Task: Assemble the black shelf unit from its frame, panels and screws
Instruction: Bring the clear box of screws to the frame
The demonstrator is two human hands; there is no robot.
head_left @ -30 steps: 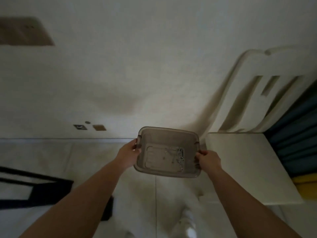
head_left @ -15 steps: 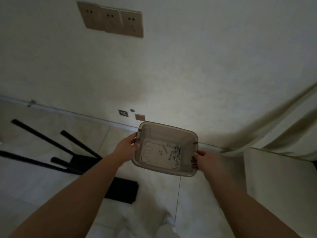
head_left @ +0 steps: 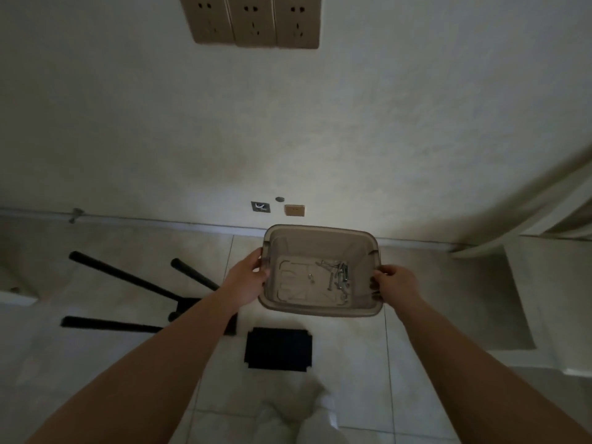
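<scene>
Screws (head_left: 339, 277) sit loose in a clear tub (head_left: 320, 233), bunched toward its right wall, mostly lying lengthwise toward the far rim; left hand (head_left: 245, 277) and right hand (head_left: 395, 283) each grip a side, fingers curled over the rim; looks like hardware-fetching, next it wants setting down by the black frame (head_left: 128, 280) and panel (head_left: 278, 349) left of and below the tub.

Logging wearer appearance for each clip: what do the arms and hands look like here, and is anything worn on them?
Both forearms are bare right to the frame's lower edge, with no sleeves showing. The left hand and right hand wear no gloves, and no watch, bracelet or ring is visible. The light is dim, so small items on the fingers could go unseen.
</scene>
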